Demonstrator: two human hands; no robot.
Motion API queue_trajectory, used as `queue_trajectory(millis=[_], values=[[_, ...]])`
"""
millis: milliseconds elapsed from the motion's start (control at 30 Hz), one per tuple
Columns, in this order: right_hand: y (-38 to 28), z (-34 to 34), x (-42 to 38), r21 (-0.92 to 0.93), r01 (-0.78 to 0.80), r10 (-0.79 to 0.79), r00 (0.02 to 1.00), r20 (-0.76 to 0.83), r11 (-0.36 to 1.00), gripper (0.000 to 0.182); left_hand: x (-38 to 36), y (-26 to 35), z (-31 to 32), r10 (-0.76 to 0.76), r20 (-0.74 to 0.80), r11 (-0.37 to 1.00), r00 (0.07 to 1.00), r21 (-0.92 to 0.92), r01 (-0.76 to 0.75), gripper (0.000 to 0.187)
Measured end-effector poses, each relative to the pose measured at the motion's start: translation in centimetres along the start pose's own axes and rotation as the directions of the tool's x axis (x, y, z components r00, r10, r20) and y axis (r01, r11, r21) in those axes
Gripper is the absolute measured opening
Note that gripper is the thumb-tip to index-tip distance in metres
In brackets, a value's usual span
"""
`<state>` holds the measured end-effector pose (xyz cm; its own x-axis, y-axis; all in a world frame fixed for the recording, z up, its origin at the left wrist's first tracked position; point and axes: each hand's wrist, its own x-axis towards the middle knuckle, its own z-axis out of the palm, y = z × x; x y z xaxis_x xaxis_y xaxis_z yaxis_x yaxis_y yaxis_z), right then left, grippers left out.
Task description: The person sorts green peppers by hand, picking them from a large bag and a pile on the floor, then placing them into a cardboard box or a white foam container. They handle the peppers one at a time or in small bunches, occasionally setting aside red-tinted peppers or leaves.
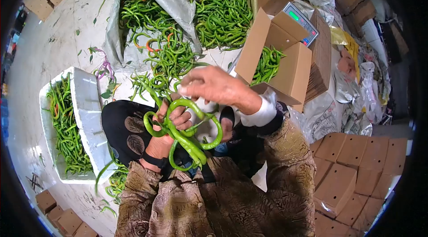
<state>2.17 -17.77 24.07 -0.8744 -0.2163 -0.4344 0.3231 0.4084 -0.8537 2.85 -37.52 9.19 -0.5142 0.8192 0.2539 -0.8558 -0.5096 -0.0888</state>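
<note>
Gathered into a bunch over the lap, long green peppers [187, 136] are clamped in the left hand [171, 123] so their curled ends hang free, while the right hand [214, 86] is held half-closed just above them. Room is hemmed by a foam box [87, 103] at left and an open carton [285, 58] at right.

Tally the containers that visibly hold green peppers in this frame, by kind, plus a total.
Woven sacks of peppers: 2, one and another
Open cardboard box on the scale: 1
White foam box: 1
Total: 4

The left hand grips a bunch of long green peppers; the right hand hovers above it.
</note>
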Motion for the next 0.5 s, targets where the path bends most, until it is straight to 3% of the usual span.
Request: queue_trajectory(millis=[33, 133, 167, 200, 267, 333, 400, 500], values=[[1.1, 0.8, 0.0, -0.052, -0.007, 0.005, 0.999, -0.042, 0.999, 0.047, -0.3, 0.6, 0.8, -0.114, -0.318, 0.993, 0.941, -0.053, 0.102, 0.015], [2.4, 1.2, 0.2, 0.017, 0.062, -0.061, 0.997, -0.055, 0.998, 0.044, -0.1, 0.1, 1.1, -0.105, -0.299, 0.993, 0.949, -0.086, 0.082, 0.013], [2.7, 1.1, 0.2, -0.025, 0.05, -0.049, 0.999, 0.023, 0.998, 0.041, 0.7, -0.4, 1.1, -0.014, -0.042, 0.998, 0.999, 0.055, 0.017, 0.012], [3.0, 1.1, 0.3, -0.023, 0.05, -0.05, 0.998, 0.023, 0.998, 0.041, 0.7, -0.3, 1.1, -0.015, -0.043, 0.998, 0.999, 0.056, 0.017, 0.012], [3.5, 1.3, 0.2, 0.176, -0.028, 0.019, 0.999, 0.051, 0.984, 0.035, 0.9, -0.4, 1.1, -0.027, -0.096, 0.999, 0.995, 0.021, 0.029, 0.024], [3.0, 1.2, -0.5, 0.244, -0.09, 0.078, 0.995, 0.06, 0.965, 0.033, 1.1, -0.4, 0.9, -0.048, -0.098, 0.998, 0.994, 0.033, 0.052, 0.015], [2.9, 0.8, -0.7, 0.312, -0.144, 0.127, 0.989, 0.074, 0.939, 0.03, 0.6, 0.0, -0.2, -0.156, -0.289, 0.988, 0.944, -0.055, 0.147, 0.022], [2.9, 0.0, -1.0, 0.351, -0.148, 0.127, 0.989, 0.082, 0.925, 0.029, 1.1, -0.7, 0.9, -0.055, -0.488, 0.993, 0.871, 0.063, 0.098, 0.027]])
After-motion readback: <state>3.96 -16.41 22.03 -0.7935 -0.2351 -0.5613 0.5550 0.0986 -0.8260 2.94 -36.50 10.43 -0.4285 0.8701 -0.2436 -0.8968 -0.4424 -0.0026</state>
